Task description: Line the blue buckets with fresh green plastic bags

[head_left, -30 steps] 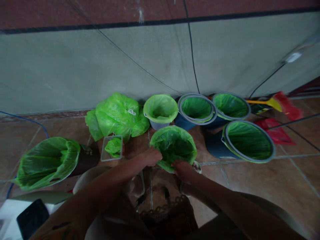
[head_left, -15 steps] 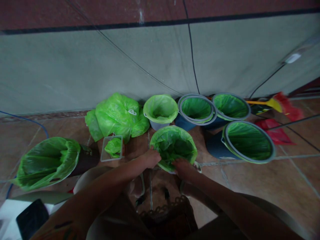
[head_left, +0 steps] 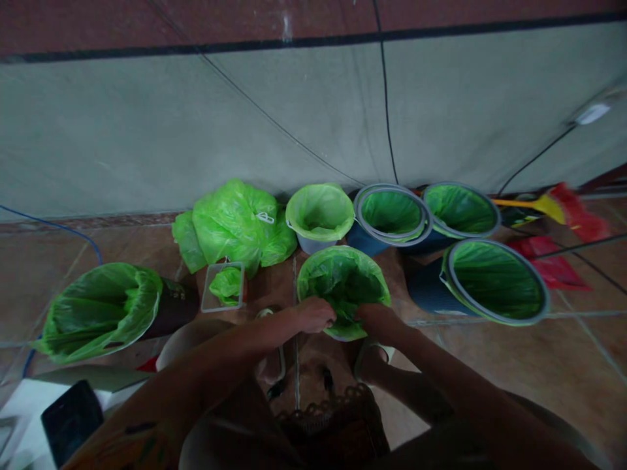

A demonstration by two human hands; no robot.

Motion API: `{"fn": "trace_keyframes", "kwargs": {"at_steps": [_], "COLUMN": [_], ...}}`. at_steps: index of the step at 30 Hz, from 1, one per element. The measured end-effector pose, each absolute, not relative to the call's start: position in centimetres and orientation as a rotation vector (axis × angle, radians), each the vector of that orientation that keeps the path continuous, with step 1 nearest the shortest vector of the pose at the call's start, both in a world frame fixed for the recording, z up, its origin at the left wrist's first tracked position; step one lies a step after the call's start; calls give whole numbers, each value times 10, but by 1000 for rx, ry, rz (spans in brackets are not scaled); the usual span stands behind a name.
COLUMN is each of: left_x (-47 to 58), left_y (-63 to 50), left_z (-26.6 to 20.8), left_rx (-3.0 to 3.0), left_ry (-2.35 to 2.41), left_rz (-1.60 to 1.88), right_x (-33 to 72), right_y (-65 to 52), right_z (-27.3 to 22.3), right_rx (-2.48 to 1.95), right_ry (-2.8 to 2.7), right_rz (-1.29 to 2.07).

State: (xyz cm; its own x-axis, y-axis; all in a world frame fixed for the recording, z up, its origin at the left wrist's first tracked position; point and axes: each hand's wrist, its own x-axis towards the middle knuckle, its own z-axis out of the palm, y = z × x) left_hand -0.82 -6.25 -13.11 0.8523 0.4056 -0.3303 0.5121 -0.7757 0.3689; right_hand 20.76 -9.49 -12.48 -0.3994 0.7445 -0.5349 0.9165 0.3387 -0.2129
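A small bucket lined with a green plastic bag (head_left: 343,267) stands on the floor between my feet. At its near left rim, my left hand (head_left: 316,314) is closed on the folded edge of the bag. My right hand (head_left: 377,321) grips the same bag at the near right rim; its fingertips are partly hidden. The liner lies loose and wrinkled inside. Just behind is another lined bucket (head_left: 321,212), pale with a green bag over its rim.
Lined bins (head_left: 497,281) stand to the right, near a red dustpan (head_left: 548,261) and a broom (head_left: 580,212). On the left are a pile of green bags (head_left: 235,222), a clear box (head_left: 224,287), a lined dark bin (head_left: 102,313) and a phone (head_left: 72,421). A wall (head_left: 245,124) runs behind.
My left hand has shifted right along the near rim. My right hand has moved slightly right, from inside the near edge to the right rim. The view has shifted a little.
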Motion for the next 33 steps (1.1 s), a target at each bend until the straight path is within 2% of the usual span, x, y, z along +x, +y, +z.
{"fn": "trace_keyframes", "kwargs": {"at_steps": [7,15,20,24,28,30,33], "left_x": [-7,-8,-1,12,29,37,44], "left_y": [-66,-67,-64,-68,-79,-84,-87], "left_z": [-129,-124,-116,-110,-113,-117,-123], "left_rx": [2544,2555,2531,2512,2496,2490,2476], "left_ry": [691,655,704,775,751,739,739], "left_rz": [-432,-506,-577,-545,-437,-417,-447], "right_x": [199,195,198,212,244,261,276], "right_y": [-120,-120,-110,-81,-50,-43,-43], "right_z": [-160,-155,-142,-116,-95,-93,-101], "right_rx": [1419,1286,1295,1545,1982,2108,2149], "right_ry": [2400,2444,2453,2357,2121,2005,1850], "right_rz": [-722,-674,-771,-790,-507,-422,-468]}}
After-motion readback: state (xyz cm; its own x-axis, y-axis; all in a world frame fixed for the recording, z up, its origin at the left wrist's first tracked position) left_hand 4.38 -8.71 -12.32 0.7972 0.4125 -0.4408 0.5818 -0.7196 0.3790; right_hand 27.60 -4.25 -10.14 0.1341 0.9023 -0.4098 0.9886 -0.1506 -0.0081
